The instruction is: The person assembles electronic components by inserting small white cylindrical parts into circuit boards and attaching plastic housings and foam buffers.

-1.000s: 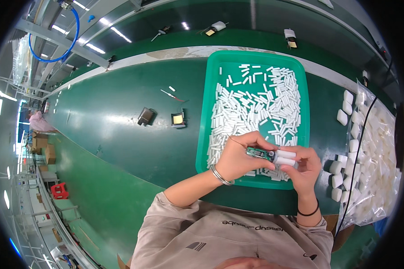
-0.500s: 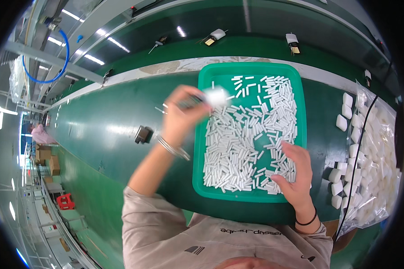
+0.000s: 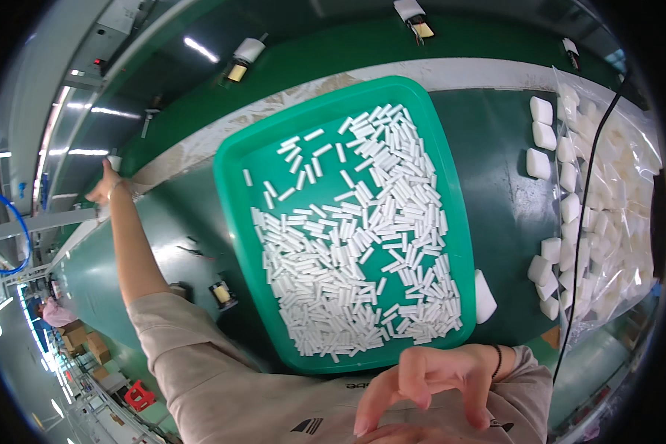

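Observation:
My left hand (image 3: 109, 185), at the end of my outstretched arm, is at the far left by the conveyor edge. Its fingers close around a small white piece (image 3: 115, 160), too far off to make out fully. My right hand (image 3: 429, 381) hovers in front of my chest, just below the tray, fingers bent and spread with nothing seen between them. A green tray (image 3: 233, 211) lies tilted on the bench, holding many short white tubes (image 3: 325, 281). Left of it sits a small black device with a yellow part (image 3: 223, 294).
White rounded blocks (image 3: 538, 163) stand at the right beside a clear plastic bag (image 3: 618, 222) full of them; a black cable (image 3: 586, 192) crosses it. A white piece (image 3: 485, 297) lies against the tray's right side. White-topped devices (image 3: 246, 58) rest on the far green conveyor.
My left hand has gone from above the tray to the far left, carrying the white piece. My right hand has drawn back from the tubes toward my chest. The view has turned.

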